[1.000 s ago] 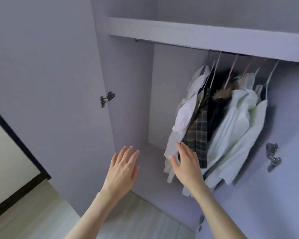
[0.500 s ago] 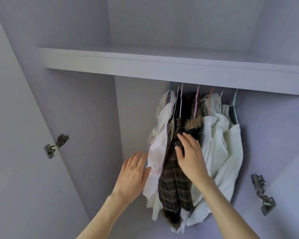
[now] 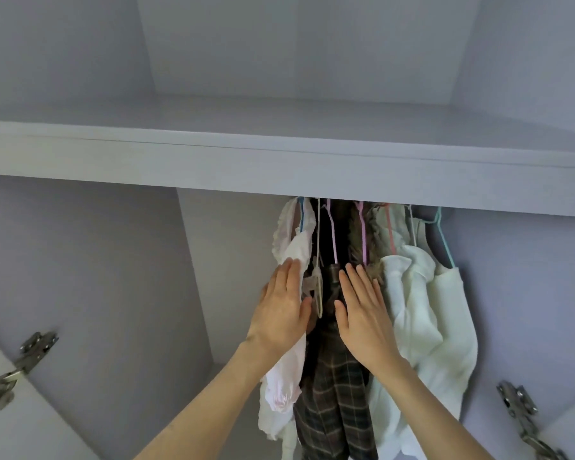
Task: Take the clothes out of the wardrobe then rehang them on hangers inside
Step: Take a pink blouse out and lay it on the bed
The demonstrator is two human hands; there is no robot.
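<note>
**Both hands flat on the hanging clothes, rail out of sight**

You can't see the rail at all: the pale lilac wardrobe shelf [image 3: 279, 161] cuts off the tops of the thin pastel plastic hangers [image 3: 362, 234], so the hooks are hidden. The bottoms of the garments run off the lower edge of the frame too. There's something dark and something with brown fur trim [image 3: 375, 273] squeezed in the middle, hard to make out.

The bunch of clothes hangs under the shelf, right of centre. Leftmost is a soft white frilly-edged garment [image 3: 292, 247], then a dark brown plaid woven piece [image 3: 339, 393], then creamy white shirts [image 3: 422, 310] with a slightly crinkled look.

Left hand [image 3: 281, 310] lies flat with straight fingers against the frilly white garment. Right hand [image 3: 365, 313] is flat too, fingers straight and slightly spread, resting on the plaid piece near the fur. Neither one is gripping anything.

Metal door hinges [image 3: 30, 353] sit at both lower corners.
</note>
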